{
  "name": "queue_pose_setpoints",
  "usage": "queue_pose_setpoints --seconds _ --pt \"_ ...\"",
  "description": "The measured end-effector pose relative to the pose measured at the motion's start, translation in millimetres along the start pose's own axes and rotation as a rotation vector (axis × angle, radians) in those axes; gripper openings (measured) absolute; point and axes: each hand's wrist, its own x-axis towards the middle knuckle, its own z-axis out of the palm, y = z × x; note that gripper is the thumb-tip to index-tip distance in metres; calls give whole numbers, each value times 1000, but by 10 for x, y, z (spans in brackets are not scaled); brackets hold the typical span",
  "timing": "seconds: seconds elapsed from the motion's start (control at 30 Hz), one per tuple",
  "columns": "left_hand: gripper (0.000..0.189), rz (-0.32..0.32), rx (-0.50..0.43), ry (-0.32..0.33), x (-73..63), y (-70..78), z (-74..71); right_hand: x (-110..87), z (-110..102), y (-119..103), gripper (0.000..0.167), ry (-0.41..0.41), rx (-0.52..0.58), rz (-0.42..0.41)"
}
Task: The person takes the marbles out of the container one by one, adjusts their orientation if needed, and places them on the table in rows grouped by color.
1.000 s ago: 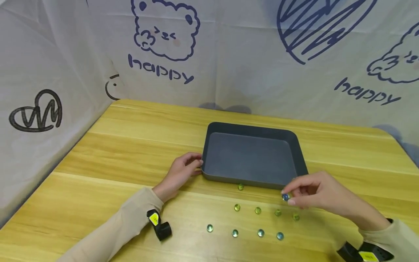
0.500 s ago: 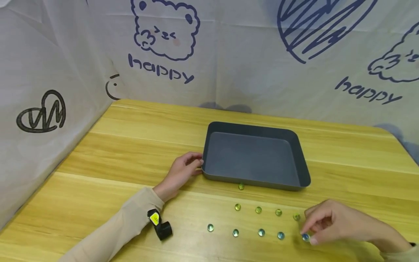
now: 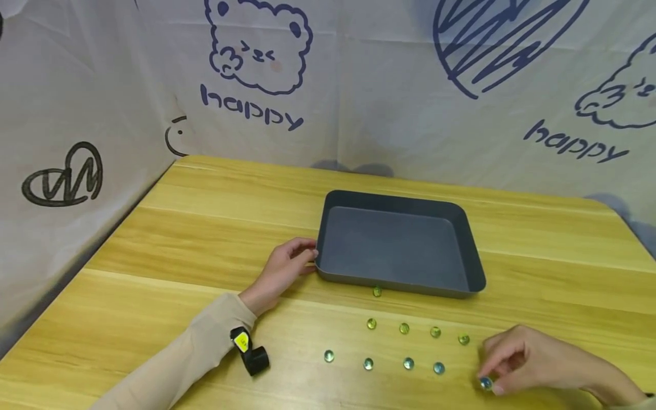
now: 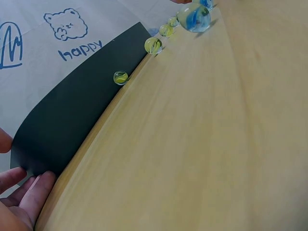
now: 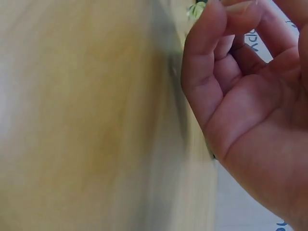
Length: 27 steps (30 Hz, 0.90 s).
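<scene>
In the head view my right hand [image 3: 533, 359] pinches a blue glass marble [image 3: 486, 384] between thumb and fingertips, low over or at the tabletop on the right. The right wrist view hides that marble behind the fingers. My left hand [image 3: 284, 270] rests its relaxed fingertips against the left wall of a dark grey rectangular tray [image 3: 394, 250]. In the left wrist view fingers [image 4: 41, 192] touch the tray's near corner. Two rows of marbles lie in front: yellow-green marbles [image 3: 404, 328] and, nearer, bluish marbles [image 3: 408, 363]. One yellow-green marble [image 3: 377, 291] sits against the tray's front wall.
The wooden table [image 3: 195, 239] reaches back to a white cloth wall [image 3: 379, 85] with drawings and lettering. Another cloth [image 3: 61, 114] runs along the left side. A black wrist camera [image 3: 254, 360] sticks out below the left sleeve.
My right hand has moved with the blue marble from the tray's front right corner to the right end of the nearer row, then slightly nearer and right. Left hand and tray stay put.
</scene>
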Motion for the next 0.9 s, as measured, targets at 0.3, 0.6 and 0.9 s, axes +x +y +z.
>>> queue_pose_setpoints --seconds 0.3,0.6,0.9 --pt "34 -13 -5 -4 2 5 -6 -30 10 99 43 42 -37 0" --pt "34 -15 3 1 -8 31 6 -33 9 109 40 53 -31 26" --pt "34 -21 10 4 -12 41 11 18 6 74 30 48 -88 69"
